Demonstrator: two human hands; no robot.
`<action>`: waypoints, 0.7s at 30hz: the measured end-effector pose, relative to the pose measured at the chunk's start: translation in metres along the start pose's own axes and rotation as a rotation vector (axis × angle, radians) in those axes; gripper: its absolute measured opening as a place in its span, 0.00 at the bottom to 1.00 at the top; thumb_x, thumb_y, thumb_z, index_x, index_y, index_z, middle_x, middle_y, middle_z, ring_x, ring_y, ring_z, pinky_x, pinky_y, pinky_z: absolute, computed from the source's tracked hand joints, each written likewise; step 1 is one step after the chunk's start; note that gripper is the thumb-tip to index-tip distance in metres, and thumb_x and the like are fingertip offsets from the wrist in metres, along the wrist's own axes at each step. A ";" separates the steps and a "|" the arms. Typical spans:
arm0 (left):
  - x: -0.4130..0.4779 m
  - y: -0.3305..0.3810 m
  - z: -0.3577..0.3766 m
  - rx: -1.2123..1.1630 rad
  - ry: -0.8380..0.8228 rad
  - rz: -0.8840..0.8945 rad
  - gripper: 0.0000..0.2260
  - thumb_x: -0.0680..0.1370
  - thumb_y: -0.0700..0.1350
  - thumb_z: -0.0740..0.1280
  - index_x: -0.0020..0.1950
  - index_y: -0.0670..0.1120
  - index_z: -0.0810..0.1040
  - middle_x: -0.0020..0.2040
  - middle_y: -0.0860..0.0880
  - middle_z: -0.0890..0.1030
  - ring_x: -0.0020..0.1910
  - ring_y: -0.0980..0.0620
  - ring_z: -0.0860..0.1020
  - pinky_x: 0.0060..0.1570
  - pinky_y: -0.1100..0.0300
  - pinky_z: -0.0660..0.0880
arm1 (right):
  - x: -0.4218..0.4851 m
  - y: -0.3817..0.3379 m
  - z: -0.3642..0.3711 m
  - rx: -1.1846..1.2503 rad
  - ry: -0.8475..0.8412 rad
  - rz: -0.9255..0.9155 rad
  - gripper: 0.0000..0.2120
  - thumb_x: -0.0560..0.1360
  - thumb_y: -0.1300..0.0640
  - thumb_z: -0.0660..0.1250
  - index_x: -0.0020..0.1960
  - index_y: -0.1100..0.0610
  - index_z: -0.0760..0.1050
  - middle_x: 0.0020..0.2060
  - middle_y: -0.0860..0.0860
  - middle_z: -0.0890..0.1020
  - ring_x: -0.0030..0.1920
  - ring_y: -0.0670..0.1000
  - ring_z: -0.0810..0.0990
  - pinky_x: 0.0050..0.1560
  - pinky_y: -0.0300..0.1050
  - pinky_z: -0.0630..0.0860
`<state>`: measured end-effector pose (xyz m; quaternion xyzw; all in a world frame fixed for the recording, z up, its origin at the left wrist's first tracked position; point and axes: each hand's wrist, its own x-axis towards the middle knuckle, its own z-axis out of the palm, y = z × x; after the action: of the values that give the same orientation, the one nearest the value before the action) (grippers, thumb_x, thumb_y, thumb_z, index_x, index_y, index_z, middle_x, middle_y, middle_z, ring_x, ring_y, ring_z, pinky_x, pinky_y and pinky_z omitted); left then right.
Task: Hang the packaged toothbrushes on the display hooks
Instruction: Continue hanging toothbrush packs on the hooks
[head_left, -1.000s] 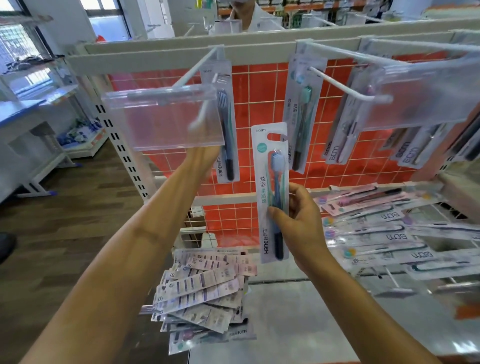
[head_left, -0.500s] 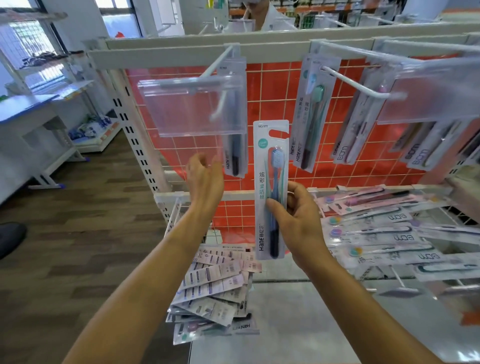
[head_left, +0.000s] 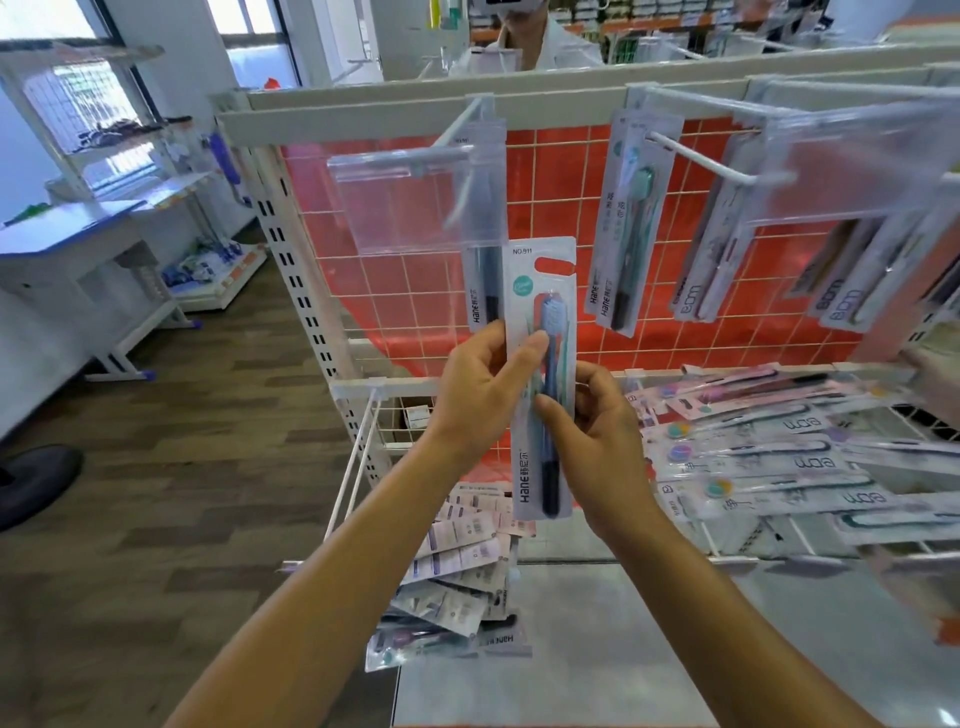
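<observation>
Both hands are on it! Left hand (head_left: 480, 392) and right hand (head_left: 600, 441) pinch the packaged toothbrush (head_left: 540, 283) upright, just below the clear tag holder (head_left: 410, 208). That holder fronts the hook (head_left: 457, 124), and a hung pack (head_left: 485, 291) shows behind it. Loose packs (head_left: 457, 571) lie heaped well below the holder.

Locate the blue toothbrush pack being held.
Head view, centre: blue toothbrush pack upright, gripped by left hand and right hand, below the clear label holder right end.
</observation>
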<state>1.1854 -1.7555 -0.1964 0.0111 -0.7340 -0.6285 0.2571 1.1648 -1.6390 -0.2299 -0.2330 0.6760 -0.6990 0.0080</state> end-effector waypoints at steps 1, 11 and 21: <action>-0.002 0.002 0.000 -0.014 -0.016 0.017 0.11 0.78 0.46 0.64 0.54 0.41 0.79 0.47 0.48 0.84 0.48 0.51 0.83 0.47 0.55 0.81 | -0.002 -0.001 0.000 0.006 0.001 -0.001 0.09 0.78 0.58 0.66 0.52 0.44 0.71 0.45 0.47 0.82 0.47 0.47 0.83 0.46 0.41 0.81; -0.014 0.019 -0.004 -0.018 0.056 0.221 0.08 0.74 0.48 0.70 0.50 0.49 0.78 0.41 0.57 0.83 0.42 0.56 0.83 0.41 0.63 0.79 | -0.014 -0.023 0.003 0.095 -0.062 -0.117 0.08 0.77 0.62 0.66 0.55 0.55 0.73 0.44 0.52 0.81 0.45 0.53 0.82 0.45 0.47 0.82; -0.019 0.035 -0.013 -0.062 0.158 0.335 0.07 0.74 0.48 0.67 0.48 0.46 0.78 0.40 0.55 0.81 0.40 0.52 0.80 0.43 0.53 0.80 | -0.016 -0.032 0.007 0.089 -0.113 -0.143 0.07 0.77 0.61 0.67 0.53 0.52 0.76 0.44 0.50 0.82 0.45 0.50 0.83 0.46 0.50 0.82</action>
<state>1.2176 -1.7537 -0.1692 -0.0700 -0.6833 -0.5965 0.4152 1.1911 -1.6376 -0.2050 -0.3192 0.6243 -0.7129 0.0067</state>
